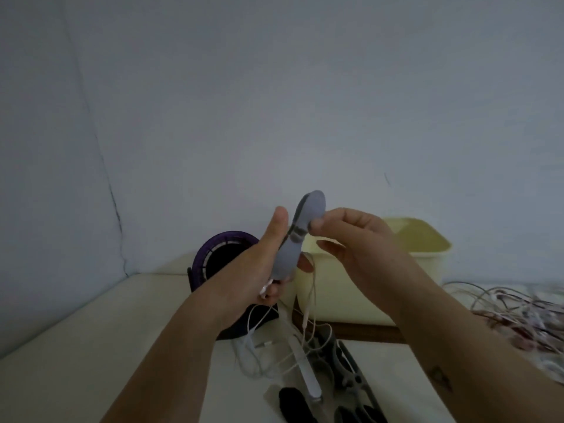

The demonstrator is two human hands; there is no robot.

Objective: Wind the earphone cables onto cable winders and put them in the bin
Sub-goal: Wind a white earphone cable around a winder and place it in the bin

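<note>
A pale desk (91,325) meets a plain grey-white wall (274,87), with a room corner at 9 o'clock. At centre the left hand (259,267) grips the lower end of a grey cable winder (300,236) held upright. The right hand (357,239) pinches the winder's narrow middle. A white earphone cable (312,300) hangs from it to the desk. The cream bin (381,288) stands at 3 o'clock, behind the right hand. A purple round object (213,251) stands at 9 o'clock, tangled loose cables (518,312) at 4 o'clock, and spare winders (351,377) at 6 o'clock.
</note>
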